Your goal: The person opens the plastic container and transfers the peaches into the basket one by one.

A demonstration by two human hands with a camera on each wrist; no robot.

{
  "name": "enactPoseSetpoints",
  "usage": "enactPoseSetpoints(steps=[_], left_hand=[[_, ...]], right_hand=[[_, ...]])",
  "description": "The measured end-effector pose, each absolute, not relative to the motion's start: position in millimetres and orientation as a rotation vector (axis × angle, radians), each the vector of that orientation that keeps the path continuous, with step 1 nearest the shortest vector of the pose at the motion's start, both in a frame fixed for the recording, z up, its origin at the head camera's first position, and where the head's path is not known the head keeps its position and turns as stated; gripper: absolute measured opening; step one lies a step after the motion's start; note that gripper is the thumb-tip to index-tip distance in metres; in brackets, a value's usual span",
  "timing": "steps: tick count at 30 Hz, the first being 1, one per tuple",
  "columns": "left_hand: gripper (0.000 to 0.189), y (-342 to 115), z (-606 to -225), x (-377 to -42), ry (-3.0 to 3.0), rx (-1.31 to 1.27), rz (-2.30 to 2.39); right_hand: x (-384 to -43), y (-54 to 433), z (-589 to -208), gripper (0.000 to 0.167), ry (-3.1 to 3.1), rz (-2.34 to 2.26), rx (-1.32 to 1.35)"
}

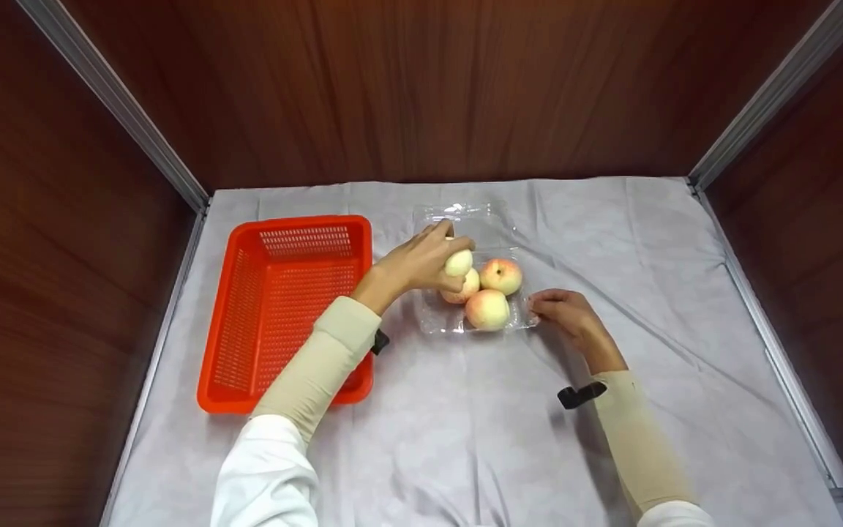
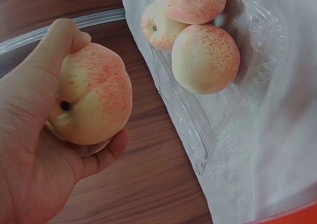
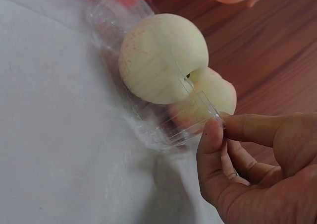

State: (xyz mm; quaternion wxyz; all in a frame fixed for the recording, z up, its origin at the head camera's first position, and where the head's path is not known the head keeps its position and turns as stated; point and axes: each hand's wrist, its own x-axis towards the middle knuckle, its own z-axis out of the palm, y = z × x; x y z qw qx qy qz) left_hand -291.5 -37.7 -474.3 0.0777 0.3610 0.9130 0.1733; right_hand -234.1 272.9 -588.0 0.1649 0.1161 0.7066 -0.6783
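My left hand [image 1: 421, 260] grips a pale yellow and pink peach [image 2: 96, 95], thumb on one side and fingers round the other. It is held over the left part of a clear plastic clamshell box [image 1: 440, 318], whose lid [image 1: 465, 216] lies folded back behind. Three more peaches sit in the box: one at the front [image 1: 487, 309], one at the back right [image 1: 501, 276], and one at the left [image 1: 462, 287], partly hidden by the held peach. At the box's right front corner, my right hand [image 1: 571, 318] pinches the thin rim [image 3: 213, 110] between thumb and forefinger.
An orange-red plastic basket [image 1: 363, 293] with slotted walls stands left of the box, and my left forearm crosses over it. A pale grey cloth [image 1: 451, 439] covers the table. Dark wood-grain panels [image 1: 421, 95] with metal edge strips [image 1: 129, 110] enclose the back and sides.
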Motion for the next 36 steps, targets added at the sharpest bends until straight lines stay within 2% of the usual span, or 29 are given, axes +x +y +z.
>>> enactPoseSetpoints(steps=[10,17,28,36], left_hand=[[0.058,-40.3,-469.2,-293.3,2.744,1.062,0.469],[0.053,-43.1,-468.2,-294.7,2.768,1.057,0.457],[0.054,-45.6,-465.9,-294.7,2.769,1.044,0.495],[0.064,-46.8,-465.0,-296.9,2.773,1.042,0.525]], right_hand=[[-234.8,273.8,-585.2,0.032,2.049,-1.871,0.317],[-232.7,273.2,-586.2,0.024,1.983,-1.964,0.308],[-234.3,273.0,-589.1,0.023,2.053,-1.901,0.311],[-234.6,273.3,-589.5,0.022,2.073,-1.902,0.3]])
